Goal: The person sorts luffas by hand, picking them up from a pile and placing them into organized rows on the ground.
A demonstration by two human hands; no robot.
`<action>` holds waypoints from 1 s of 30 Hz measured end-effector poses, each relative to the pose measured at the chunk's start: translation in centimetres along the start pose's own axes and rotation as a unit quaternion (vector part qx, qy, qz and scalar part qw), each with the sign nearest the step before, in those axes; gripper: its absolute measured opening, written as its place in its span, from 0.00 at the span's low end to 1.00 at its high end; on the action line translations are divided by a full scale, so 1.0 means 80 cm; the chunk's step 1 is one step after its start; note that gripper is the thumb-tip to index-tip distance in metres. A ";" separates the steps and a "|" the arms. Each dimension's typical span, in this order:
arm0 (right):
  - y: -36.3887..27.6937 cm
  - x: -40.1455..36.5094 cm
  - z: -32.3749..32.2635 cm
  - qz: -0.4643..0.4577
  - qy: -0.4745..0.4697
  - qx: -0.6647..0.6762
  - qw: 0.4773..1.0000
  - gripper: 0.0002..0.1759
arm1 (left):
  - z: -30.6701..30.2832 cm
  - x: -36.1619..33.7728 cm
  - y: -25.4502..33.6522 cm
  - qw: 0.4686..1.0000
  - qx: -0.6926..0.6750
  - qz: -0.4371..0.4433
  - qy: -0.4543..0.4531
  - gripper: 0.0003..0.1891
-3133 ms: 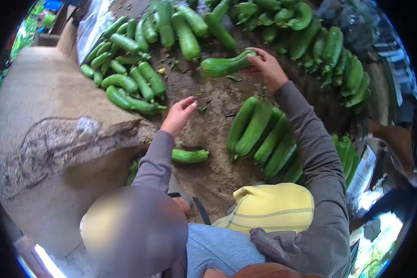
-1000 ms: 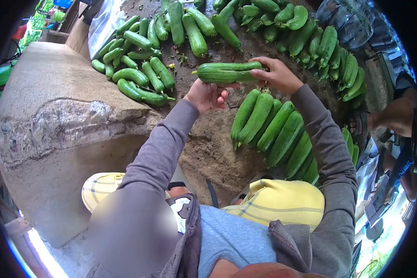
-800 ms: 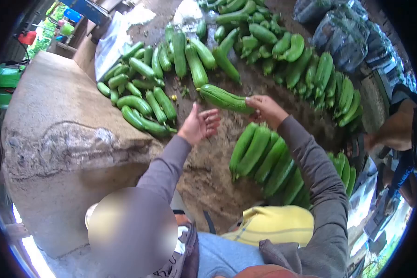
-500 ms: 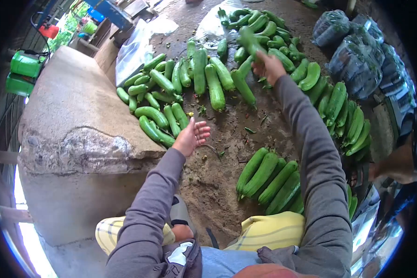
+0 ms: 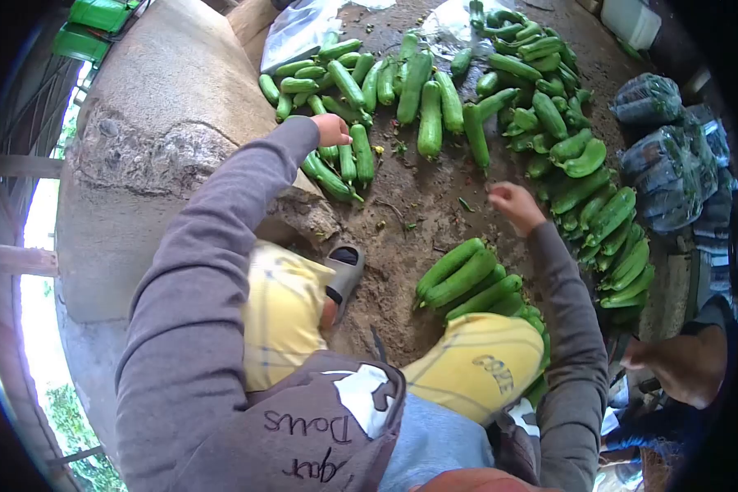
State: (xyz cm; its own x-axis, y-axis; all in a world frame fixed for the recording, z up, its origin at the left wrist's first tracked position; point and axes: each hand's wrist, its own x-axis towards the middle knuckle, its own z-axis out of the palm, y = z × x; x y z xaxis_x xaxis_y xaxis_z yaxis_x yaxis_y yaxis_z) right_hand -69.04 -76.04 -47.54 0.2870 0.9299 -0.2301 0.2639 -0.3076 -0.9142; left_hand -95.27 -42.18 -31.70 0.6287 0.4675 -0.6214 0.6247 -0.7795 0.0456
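My left hand (image 5: 333,131) reaches over the left pile of long green gourds (image 5: 347,82), its fingers curled at a gourd; whether it grips one is unclear. My right hand (image 5: 514,202) hangs over bare soil between the piles, fingers curled in, and what they hold, if anything, is too small to name. Below it, a row of large gourds (image 5: 463,275) lies near my knee. A curved heap of gourds (image 5: 582,189) extends down the right side, with one fat gourd (image 5: 430,123) lying in the middle.
A concrete block (image 5: 160,156) rises at the left. Filled plastic bags (image 5: 668,168) stand at the right, near another person's bare limb (image 5: 681,365). Clear plastic sheets (image 5: 299,33) lie at the back. My sandal (image 5: 346,271) rests on the soil.
The view has shifted down and left. My left hand, open before, has moved onto the left pile and curled. My right hand has let go of a gourd and drawn back toward me.
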 end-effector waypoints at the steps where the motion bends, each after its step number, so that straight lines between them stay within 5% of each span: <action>1: 0.007 -0.011 -0.002 0.007 0.001 -0.008 1.000 0.20 | 0.006 0.012 -0.016 0.999 -0.028 -0.025 0.000 0.21; 5: 0.017 -0.071 -0.002 0.064 0.045 0.016 0.997 0.19 | 0.071 0.085 -0.082 0.955 -0.258 -0.141 0.042 0.22; 9: -0.011 -0.138 -0.005 0.135 0.041 -0.011 0.990 0.18 | 0.138 0.237 -0.168 0.890 -0.379 -0.183 0.177 0.29; 13: -0.051 -0.172 0.008 0.242 0.075 -0.008 0.967 0.18 | 0.111 0.301 -0.165 0.838 -0.383 -0.236 0.310 0.42; 17: -0.084 -0.156 0.054 0.260 0.100 -0.021 0.960 0.18 | 0.103 0.363 -0.181 0.807 -0.434 -0.266 0.301 0.43; 19: -0.108 -0.131 0.080 0.241 0.089 -0.032 0.966 0.19 | 0.102 0.370 -0.176 0.735 -0.567 -0.229 0.293 0.36; 21: -0.116 -0.094 0.099 0.215 0.093 0.007 0.972 0.19 | 0.098 0.353 -0.151 0.603 -0.708 -0.155 0.333 0.28; 23: -0.116 -0.049 0.112 0.164 0.136 0.089 0.973 0.20 | 0.102 0.316 -0.127 0.556 -0.775 -0.024 0.299 0.23; 26: -0.136 0.032 0.123 0.109 0.192 0.208 0.953 0.21 | 0.104 0.266 -0.068 0.578 -0.791 0.134 0.150 0.22; 27: -0.147 0.057 0.128 0.100 0.220 0.235 0.941 0.22 | 0.092 0.235 -0.036 0.552 -0.813 0.181 0.036 0.33; 30: -0.175 0.110 0.143 0.030 0.291 0.368 0.882 0.25 | 0.081 0.183 0.056 0.600 -0.701 0.348 -0.168 0.31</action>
State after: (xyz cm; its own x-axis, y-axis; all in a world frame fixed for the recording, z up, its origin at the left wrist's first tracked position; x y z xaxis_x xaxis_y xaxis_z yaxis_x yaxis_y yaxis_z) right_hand -80.72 -61.28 -40.60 0.7614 0.5890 -0.2710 -0.3764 0.0612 -0.9244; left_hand -86.28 -41.51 -45.63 0.9814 -0.0610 -0.1822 0.1885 0.4882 0.8521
